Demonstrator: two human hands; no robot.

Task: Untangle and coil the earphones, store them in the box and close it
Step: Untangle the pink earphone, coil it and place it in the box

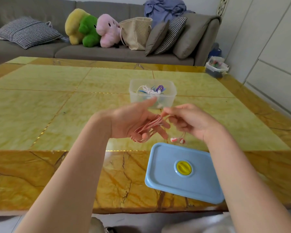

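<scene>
Pink earphones (149, 126) are held up over the table (57, 98), between the two hands. The cord is wound in several loops around the extended fingers (160, 130) of the left hand (133, 121); those fingers are straight and slightly spread, palm turned up and inward, index finger pointed toward the box. A strand of the cord is pinched by the right hand (190, 120) between thumb and fingertips just beside the left fingertips; the other right fingers are curled in. The two earbuds (177, 140), white with red, are seen hanging on short cord ends below the right hand, just above the far edge of the lid. The lid (183, 174), light blue with a round yellow valve (184, 168) at its centre, is laid flat on the near part of the table, apart from the box and under the right forearm. The clear plastic box (152, 94) is set further out on the table, open, just beyond the hands; white, blue and purple earphone cords (151, 89) are seen bundled inside it. Behind the table a grey sofa (91, 51) is seen, carrying checked cushions (26, 31), yellow, green and pink plush toys (89, 28), a beige tote bag (136, 33) and a blue garment (165, 8). A small storage container (216, 66) is seen on the floor at the right of the sofa.
</scene>
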